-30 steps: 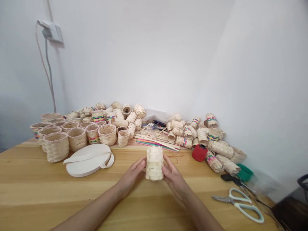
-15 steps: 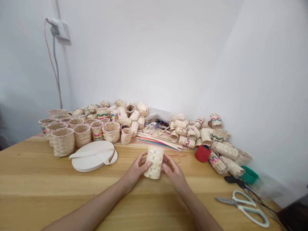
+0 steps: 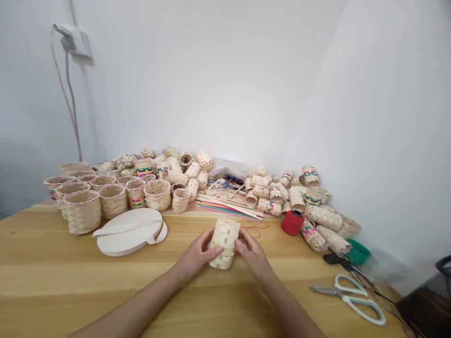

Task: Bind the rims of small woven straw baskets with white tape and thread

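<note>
Pale woven-strip cylinder now tilts further over, at twelve o'clock.
Left hand and right hand clasp it from either side; red thread spool sits at two o'clock.

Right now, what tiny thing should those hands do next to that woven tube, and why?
Probably nudge the loosest strip tighter. The left hand and right hand hold the pale woven tube on both sides, so it is steady, and its strips look a bit uneven, with small gaps showing.
</note>
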